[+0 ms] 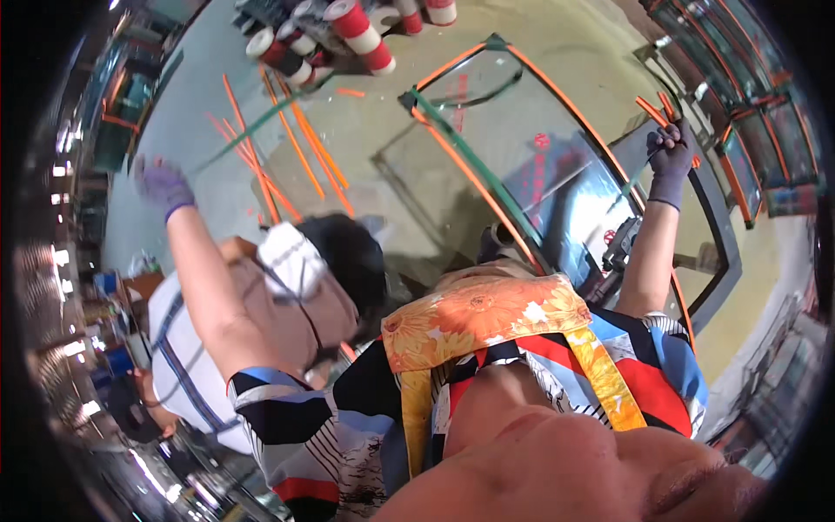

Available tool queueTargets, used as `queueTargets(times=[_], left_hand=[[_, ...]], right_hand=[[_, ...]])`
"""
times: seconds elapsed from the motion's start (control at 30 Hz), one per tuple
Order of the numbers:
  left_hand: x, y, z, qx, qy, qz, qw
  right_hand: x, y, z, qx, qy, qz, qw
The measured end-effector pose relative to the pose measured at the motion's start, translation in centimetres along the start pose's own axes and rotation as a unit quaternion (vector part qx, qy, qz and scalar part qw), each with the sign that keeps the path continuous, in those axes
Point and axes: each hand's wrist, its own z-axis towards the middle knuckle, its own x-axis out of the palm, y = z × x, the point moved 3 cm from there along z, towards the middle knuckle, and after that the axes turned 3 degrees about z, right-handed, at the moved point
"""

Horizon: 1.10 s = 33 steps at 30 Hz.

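My left hand (163, 186), in a purple glove, is raised at the left and smeared by motion, its fingers unclear. A long green strap (261, 130) slants up and right from near it; whether the hand holds it is not plain. In front of me is a stack of glass panes (565, 187) edged with orange strips (474, 165), a green strap (465, 143) running along the left edge. My right hand (670, 155), gloved too, is closed beside the panes' right edge, the thing in it hard to make out. Below it, a dark tool (619, 248) rests against the glass.
A co-worker (326, 287) bends low under my left arm. Loose orange strips (304, 139) lie on the floor ahead. Red-and-white cylinders (359, 35) stand at the far side. More orange-edged panes (739, 61) are racked at the right.
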Motion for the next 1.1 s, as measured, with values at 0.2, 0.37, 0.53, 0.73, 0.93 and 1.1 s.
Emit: queueTargets(times=[0.2,0.37,0.53,0.73,0.93,1.1], left_hand=[[0.7,-2.7,1.3,0.055,0.01,0.983,0.173],[4.5,-1.7,5.8,-0.022,-0.081,0.928,0.363],[-1.5,5.5,21.8,0.106,-0.087,0.961,0.239],[10.4,23.3,32.6,0.087,0.14,0.889,0.428],[18.5,35.6,39.3,-0.108,0.376,0.642,0.659],[37.3,32.9,26.4,0.016,0.603,0.308,0.736]], right_hand=[[-12.2,5.1,1.6,-0.048,-0.142,0.019,0.989],[-15.8,12.2,-3.0,-0.206,-0.298,-0.026,0.932],[-17.5,14.8,-6.1,-0.297,-0.445,-0.068,0.842],[-10.4,16.6,-16.9,-0.475,-0.553,-0.128,0.672],[6.5,0.1,-7.5,-0.114,-0.28,-0.294,0.907],[16.6,-15.5,-1.2,0.041,-0.173,-0.388,0.905]])
